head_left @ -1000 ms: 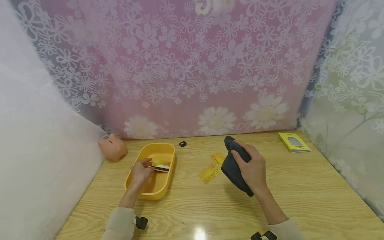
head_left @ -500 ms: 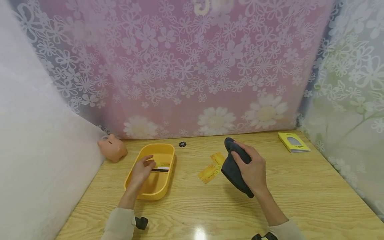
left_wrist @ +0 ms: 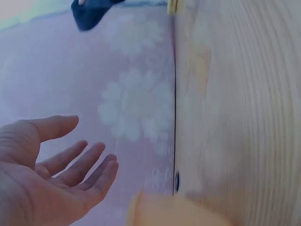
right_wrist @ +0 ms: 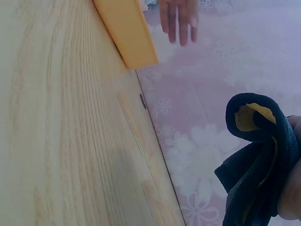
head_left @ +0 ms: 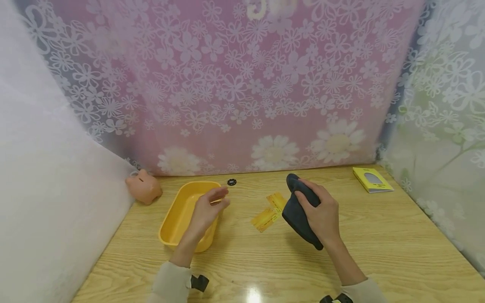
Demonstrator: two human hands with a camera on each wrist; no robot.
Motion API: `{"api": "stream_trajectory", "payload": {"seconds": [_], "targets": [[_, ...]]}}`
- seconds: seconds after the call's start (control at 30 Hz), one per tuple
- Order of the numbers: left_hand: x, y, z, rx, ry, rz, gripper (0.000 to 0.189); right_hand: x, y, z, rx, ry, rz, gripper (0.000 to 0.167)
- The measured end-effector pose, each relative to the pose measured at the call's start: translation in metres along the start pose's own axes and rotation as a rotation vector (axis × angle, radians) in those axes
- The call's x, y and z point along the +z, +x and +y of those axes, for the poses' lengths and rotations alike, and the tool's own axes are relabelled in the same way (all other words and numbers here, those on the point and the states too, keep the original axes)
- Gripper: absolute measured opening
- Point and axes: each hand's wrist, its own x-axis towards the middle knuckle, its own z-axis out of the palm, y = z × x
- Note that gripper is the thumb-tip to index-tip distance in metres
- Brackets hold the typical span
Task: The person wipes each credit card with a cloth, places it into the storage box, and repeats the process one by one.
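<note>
My left hand [head_left: 206, 210] hovers over the right side of a yellow plastic tub [head_left: 169, 231], fingers loosely bent and nothing between them; in the left wrist view the palm and spread fingers show bare. The hand and forearm cover the part of the tub where a striped card lay. My right hand [head_left: 322, 210] grips a folded dark blue cloth [head_left: 299, 214], raised over the table with the thumb pressed on top. The right wrist view shows the rolled cloth with a yellow inner side [right_wrist: 254, 117]. Two gold cards [head_left: 263, 219] lie overlapping on the table, left of the cloth.
A pink piggy bank [head_left: 143, 187] stands at the back left beside the tub. Behind the tub lies a black chip [head_left: 231, 182]. A yellow booklet [head_left: 373, 180] sits at the back right. Floral curtains border the wooden table [head_left: 242, 261] behind and to the right.
My left hand has left the card in the tub, risen and moved right across the tub's far side. The right hand keeps its grip on the cloth, almost still.
</note>
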Motion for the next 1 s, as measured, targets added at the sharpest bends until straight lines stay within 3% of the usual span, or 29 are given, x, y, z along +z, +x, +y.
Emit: {"api": "stream_trajectory", "payload": {"seconds": [0.1, 0.2, 0.53, 0.67, 0.87, 1.0], "targets": [[0.021, -0.001, 0.004, 0.014, 0.012, -0.086, 0.043, 0.0, -0.001, 0.0, -0.001, -0.001, 0.005, 0.037], [0.04, 0.0, 0.001, -0.018, 0.037, -0.143, 0.043, -0.001, -0.001, 0.001, -0.003, 0.0, 0.008, 0.038], [0.079, 0.001, -0.012, -0.15, 0.119, -0.211, 0.055, -0.009, -0.003, 0.002, 0.011, -0.005, 0.013, 0.038], [0.088, 0.003, -0.017, -0.181, 0.182, -0.213, 0.063, -0.012, -0.002, 0.003, 0.015, -0.004, 0.011, 0.038], [0.1, 0.006, -0.022, -0.179, 0.277, -0.165, 0.064, -0.014, -0.002, 0.005, 0.016, -0.009, 0.017, 0.037], [0.107, 0.004, -0.023, -0.147, 0.417, -0.142, 0.062, -0.015, -0.002, 0.004, 0.015, -0.012, 0.013, 0.037]]}}
